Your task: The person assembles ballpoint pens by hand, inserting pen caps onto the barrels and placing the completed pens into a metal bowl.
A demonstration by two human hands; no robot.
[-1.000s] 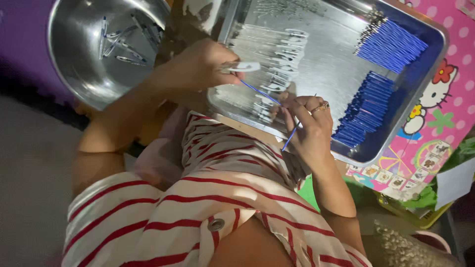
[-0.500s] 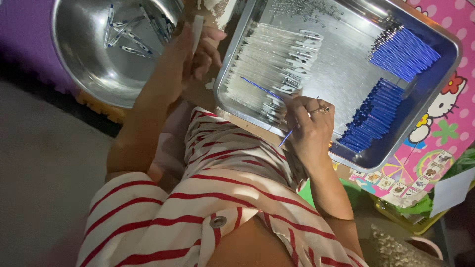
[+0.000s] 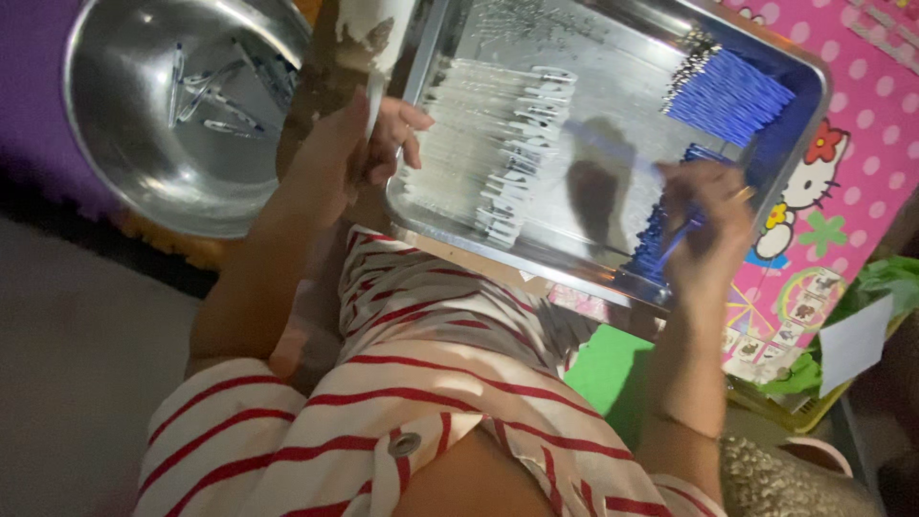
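The left hand (image 3: 359, 153) sits at the near left corner of the steel tray (image 3: 613, 278), its grip closed around a slim pale pen barrel (image 3: 375, 101) held upright, fingertips curled just over the tray's rim. Beside it inside the tray lies a row of clear barrels (image 3: 498, 153). The right hand (image 3: 708, 235) hovers over the tray's near right edge, grip pinched on a blue refill (image 3: 675, 247), directly above the nearer pile of blue refills (image 3: 653, 239); another blue pile (image 3: 728, 96) lies at the far right corner. A round steel bowl (image 3: 144, 182) holding finished pens stands left of the tray.
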